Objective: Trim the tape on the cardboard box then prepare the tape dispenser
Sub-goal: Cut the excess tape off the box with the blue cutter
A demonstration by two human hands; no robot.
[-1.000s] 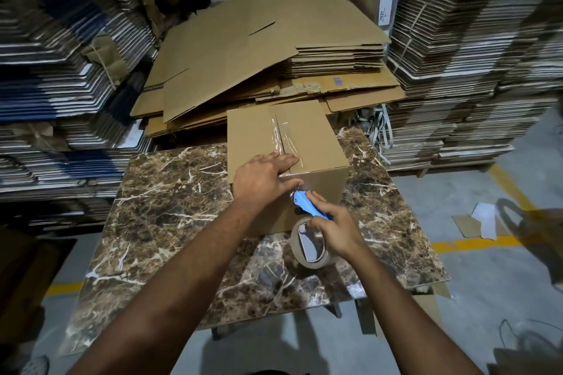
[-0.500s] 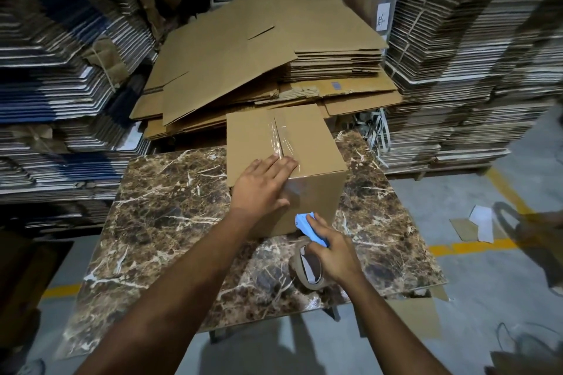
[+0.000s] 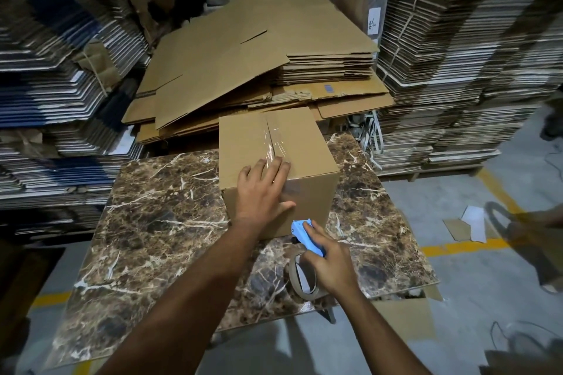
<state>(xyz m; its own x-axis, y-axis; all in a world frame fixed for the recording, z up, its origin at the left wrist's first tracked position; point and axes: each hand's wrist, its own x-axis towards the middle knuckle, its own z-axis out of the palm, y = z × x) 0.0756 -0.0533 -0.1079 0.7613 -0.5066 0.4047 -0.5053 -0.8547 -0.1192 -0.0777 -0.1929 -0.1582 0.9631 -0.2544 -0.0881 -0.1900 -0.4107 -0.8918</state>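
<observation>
A closed brown cardboard box (image 3: 301, 143) stands on the marble-patterned table (image 3: 170, 210), with clear tape (image 3: 274, 140) running down its top seam and over the near edge. My left hand (image 3: 262, 192) lies flat over that near top edge, fingers on the tape, thumb on the front face. My right hand (image 3: 330, 262) grips a blue tape dispenser (image 3: 306, 236) with a roll of brown tape (image 3: 300, 278), held just in front of the box's lower front face, apart from the box's top.
Flattened cardboard sheets (image 3: 243, 55) are heaped behind the table. Tall bundled stacks of folded cartons (image 3: 451, 64) rise on the right and more folded cartons (image 3: 54, 94) on the left. Grey floor with yellow lines (image 3: 457, 248) and paper scraps (image 3: 473, 222) lies to the right.
My right hand has drawn the dispenser down and away from the box's top edge toward me. My left hand slid further onto the box's front edge over the tape.
</observation>
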